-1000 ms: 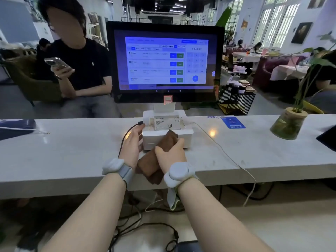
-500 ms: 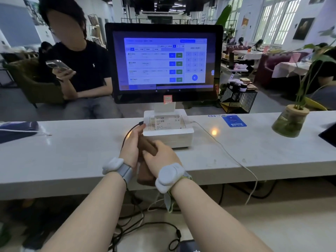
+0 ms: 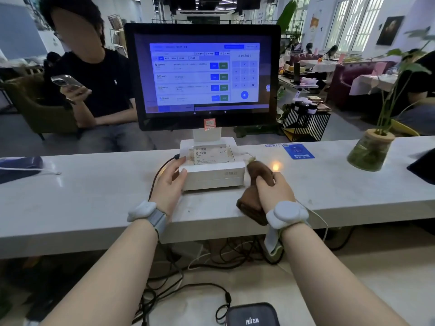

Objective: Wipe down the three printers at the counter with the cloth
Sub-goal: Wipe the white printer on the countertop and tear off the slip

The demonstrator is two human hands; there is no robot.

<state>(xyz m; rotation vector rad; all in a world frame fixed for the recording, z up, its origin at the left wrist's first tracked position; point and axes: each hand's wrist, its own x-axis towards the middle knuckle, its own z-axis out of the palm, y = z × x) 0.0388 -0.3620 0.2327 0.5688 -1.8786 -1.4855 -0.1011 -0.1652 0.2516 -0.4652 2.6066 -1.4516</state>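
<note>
On a white tabletop, the left hand rests, grip spread, against a printer; the right hand has its grip curled around a brown cloth at the printer's right side.

White printer sitting on counter under a monitor; left hand bracing its left side, right hand gripping brown cloth against its right side.
</note>
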